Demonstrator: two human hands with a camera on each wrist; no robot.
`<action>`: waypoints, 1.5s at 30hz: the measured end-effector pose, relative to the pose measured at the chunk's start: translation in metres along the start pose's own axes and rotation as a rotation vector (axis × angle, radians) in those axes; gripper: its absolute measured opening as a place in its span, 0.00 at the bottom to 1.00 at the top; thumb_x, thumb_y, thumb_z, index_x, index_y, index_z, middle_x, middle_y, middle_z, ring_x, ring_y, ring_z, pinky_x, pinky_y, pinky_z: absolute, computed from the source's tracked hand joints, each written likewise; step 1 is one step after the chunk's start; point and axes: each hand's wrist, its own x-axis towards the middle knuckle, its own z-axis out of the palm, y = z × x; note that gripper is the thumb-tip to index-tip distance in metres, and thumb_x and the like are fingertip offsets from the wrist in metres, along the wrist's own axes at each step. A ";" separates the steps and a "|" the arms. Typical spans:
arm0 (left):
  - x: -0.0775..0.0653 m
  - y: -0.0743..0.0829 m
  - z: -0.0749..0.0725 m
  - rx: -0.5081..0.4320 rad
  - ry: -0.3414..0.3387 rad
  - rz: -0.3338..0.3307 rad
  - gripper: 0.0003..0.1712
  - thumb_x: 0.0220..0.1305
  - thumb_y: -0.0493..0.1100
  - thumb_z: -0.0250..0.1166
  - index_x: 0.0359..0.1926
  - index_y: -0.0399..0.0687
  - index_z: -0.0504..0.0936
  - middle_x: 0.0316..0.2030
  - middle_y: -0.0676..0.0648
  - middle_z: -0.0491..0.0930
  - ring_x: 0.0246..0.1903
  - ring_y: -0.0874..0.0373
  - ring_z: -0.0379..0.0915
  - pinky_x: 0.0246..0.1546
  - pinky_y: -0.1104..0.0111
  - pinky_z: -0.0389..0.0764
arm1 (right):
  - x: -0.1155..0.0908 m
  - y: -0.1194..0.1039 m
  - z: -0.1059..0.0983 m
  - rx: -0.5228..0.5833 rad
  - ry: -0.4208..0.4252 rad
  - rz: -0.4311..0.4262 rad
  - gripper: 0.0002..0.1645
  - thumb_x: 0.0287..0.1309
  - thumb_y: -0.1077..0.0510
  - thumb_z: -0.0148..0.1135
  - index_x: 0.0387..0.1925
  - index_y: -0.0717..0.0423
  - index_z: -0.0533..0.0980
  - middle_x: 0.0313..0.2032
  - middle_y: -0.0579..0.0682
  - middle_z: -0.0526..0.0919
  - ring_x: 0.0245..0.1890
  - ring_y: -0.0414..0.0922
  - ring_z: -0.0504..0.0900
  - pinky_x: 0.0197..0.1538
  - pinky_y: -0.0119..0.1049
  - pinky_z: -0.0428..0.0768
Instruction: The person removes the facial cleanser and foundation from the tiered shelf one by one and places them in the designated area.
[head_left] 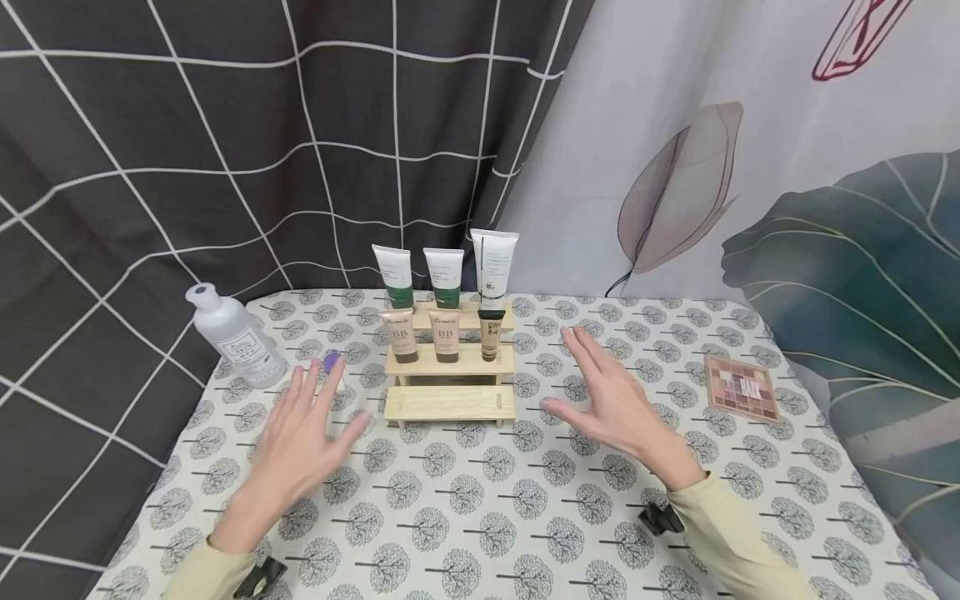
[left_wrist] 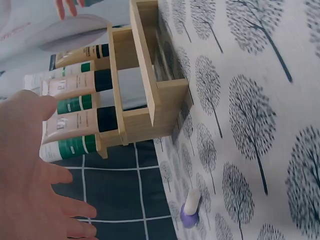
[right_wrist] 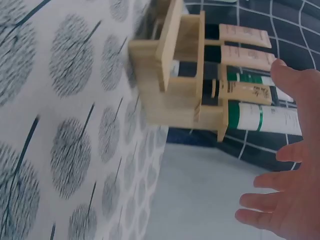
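Both hands hover over the patterned cloth with fingers spread and nothing in them. My left hand is left of a three-step wooden stand, close to a small purple-and-white item partly hidden behind its fingers in the head view. My right hand is to the right of the stand. White-and-green tubes stand on the top step, with a taller white tube at its right end. Two pink BB tubes and a slim tan tube occupy the middle step. The lowest step is bare.
A translucent pump-less bottle with a label leans in view at the far left of the table. An eyeshadow palette lies at the right. Dark checked and pale leaf-printed curtains hang behind the table.
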 end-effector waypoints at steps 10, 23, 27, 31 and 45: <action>0.014 0.005 0.017 -0.150 -0.027 -0.037 0.52 0.72 0.72 0.48 0.82 0.54 0.38 0.80 0.36 0.43 0.77 0.31 0.44 0.72 0.29 0.52 | 0.020 -0.008 0.019 0.167 0.082 -0.035 0.61 0.56 0.39 0.72 0.79 0.56 0.51 0.78 0.57 0.57 0.76 0.60 0.61 0.78 0.60 0.59; 0.030 0.018 0.048 -0.362 -0.013 -0.035 0.46 0.73 0.59 0.59 0.79 0.42 0.52 0.74 0.31 0.59 0.71 0.31 0.59 0.69 0.33 0.64 | 0.049 -0.010 0.070 0.619 0.339 -0.018 0.40 0.53 0.62 0.76 0.66 0.66 0.68 0.61 0.63 0.79 0.58 0.59 0.81 0.65 0.54 0.80; 0.033 0.020 0.058 -0.405 -0.002 -0.059 0.45 0.72 0.56 0.61 0.78 0.40 0.54 0.70 0.30 0.65 0.67 0.32 0.65 0.67 0.35 0.69 | 0.056 -0.013 0.079 0.714 0.331 0.027 0.39 0.53 0.66 0.74 0.65 0.68 0.68 0.59 0.67 0.79 0.57 0.63 0.81 0.64 0.56 0.80; 0.034 0.021 0.068 -0.463 -0.001 -0.072 0.45 0.71 0.53 0.64 0.76 0.35 0.54 0.68 0.28 0.68 0.63 0.33 0.72 0.64 0.41 0.76 | 0.060 -0.018 0.085 0.760 0.314 0.064 0.36 0.56 0.67 0.73 0.64 0.69 0.68 0.58 0.69 0.79 0.56 0.62 0.82 0.64 0.52 0.81; 0.042 0.022 0.087 -0.504 -0.013 -0.132 0.41 0.69 0.49 0.66 0.72 0.31 0.60 0.57 0.30 0.79 0.54 0.39 0.80 0.58 0.48 0.83 | 0.075 -0.031 0.100 0.729 0.291 0.150 0.30 0.56 0.65 0.72 0.59 0.64 0.71 0.54 0.61 0.82 0.53 0.55 0.84 0.60 0.41 0.85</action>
